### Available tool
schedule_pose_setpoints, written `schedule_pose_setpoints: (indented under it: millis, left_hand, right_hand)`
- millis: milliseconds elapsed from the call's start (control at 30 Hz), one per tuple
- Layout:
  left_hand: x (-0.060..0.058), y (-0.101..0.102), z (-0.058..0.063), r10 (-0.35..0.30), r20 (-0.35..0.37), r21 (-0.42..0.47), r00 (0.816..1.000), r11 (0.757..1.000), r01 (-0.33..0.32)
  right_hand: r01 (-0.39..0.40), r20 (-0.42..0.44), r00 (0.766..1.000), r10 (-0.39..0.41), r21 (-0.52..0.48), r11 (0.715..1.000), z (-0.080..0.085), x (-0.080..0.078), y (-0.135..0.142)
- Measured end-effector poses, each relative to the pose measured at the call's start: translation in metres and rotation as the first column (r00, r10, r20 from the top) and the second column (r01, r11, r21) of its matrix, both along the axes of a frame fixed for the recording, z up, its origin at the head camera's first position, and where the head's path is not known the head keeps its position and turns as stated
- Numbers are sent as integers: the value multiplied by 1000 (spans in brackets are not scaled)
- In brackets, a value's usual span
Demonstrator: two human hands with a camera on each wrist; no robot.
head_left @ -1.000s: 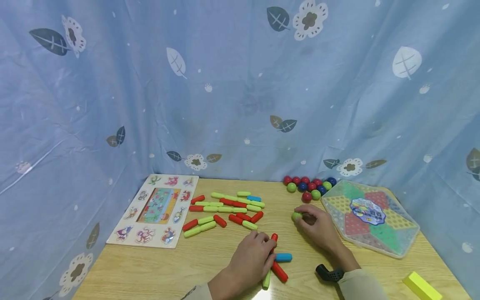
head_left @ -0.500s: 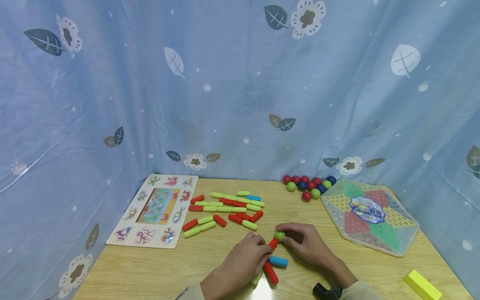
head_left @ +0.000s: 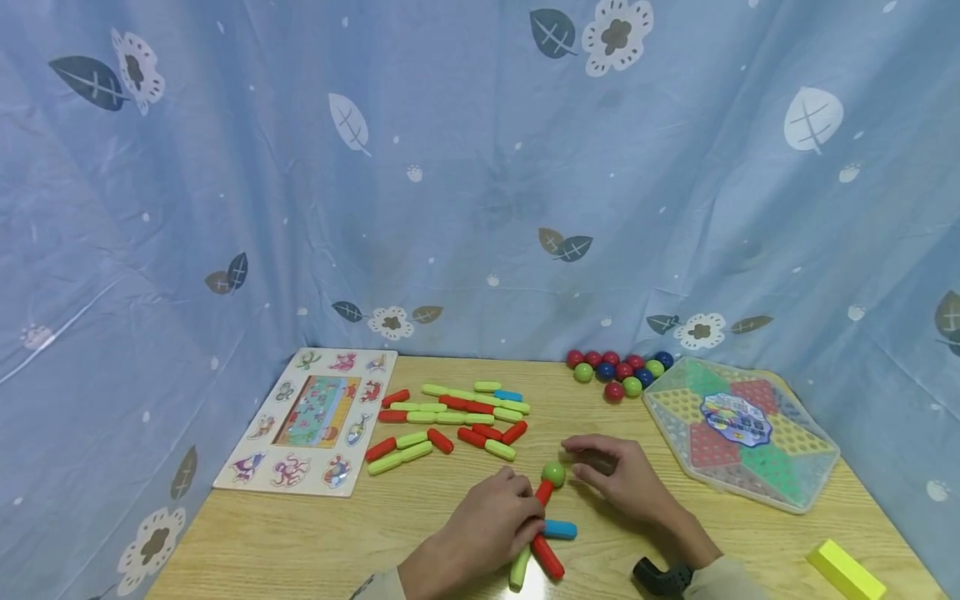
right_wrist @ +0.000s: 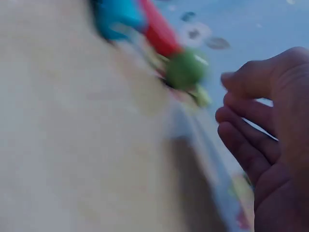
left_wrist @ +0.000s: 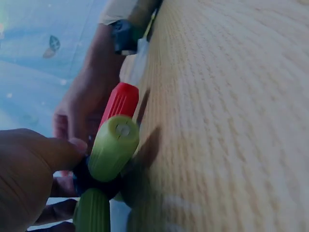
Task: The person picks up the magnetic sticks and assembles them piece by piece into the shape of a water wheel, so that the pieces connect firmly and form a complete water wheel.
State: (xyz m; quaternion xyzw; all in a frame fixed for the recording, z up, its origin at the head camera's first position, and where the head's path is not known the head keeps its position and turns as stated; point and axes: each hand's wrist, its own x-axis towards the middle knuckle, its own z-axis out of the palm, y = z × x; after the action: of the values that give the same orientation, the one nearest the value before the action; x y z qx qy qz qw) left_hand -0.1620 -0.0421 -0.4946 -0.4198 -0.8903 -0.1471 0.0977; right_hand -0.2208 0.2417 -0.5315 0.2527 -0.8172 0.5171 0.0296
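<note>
My left hand [head_left: 486,518] grips a small stick-and-ball construction near its middle. A red rod [head_left: 543,492] points away from the hand, with a green ball [head_left: 553,474] at its far end. A blue rod [head_left: 559,530] juts right, and another red rod [head_left: 548,557] and a light green rod [head_left: 519,568] point back. In the left wrist view my thumb presses a dark ball [left_wrist: 99,182] from which rods spread. My right hand [head_left: 628,477] is just right of the green ball, apart from it, with fingers bent loosely and nothing between them.
Several loose red, green and blue rods [head_left: 452,419] lie beyond my left hand. Coloured balls [head_left: 613,392] cluster at the back. A puzzle board [head_left: 243,442] lies left, a clear-covered board game [head_left: 780,467] right, and a yellow block [head_left: 846,570] near right.
My right hand brought the green ball leftward to the tip of the red rod, then let go and drew back slightly right. The left hand kept holding the construction, shifting slightly.
</note>
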Motion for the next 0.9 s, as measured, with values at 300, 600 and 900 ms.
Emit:
schedule_pose_setpoints:
  millis: [300, 600, 900]
  left_hand:
    - [2, -3, -2, -30, 3, 22, 1000, 999, 30]
    - [3, -2, -5, -22, 34, 24, 999, 999, 21]
    - [2, -3, -5, -1, 16, 14, 1000, 1000, 1]
  right_hand:
    - [285, -70, 954, -291, -81, 955, 15, -50, 56]
    - [424, -167, 897, -409, 66, 903, 13, -79, 58]
    - [533, -454, 800, -392, 237, 812, 8, -82, 39]
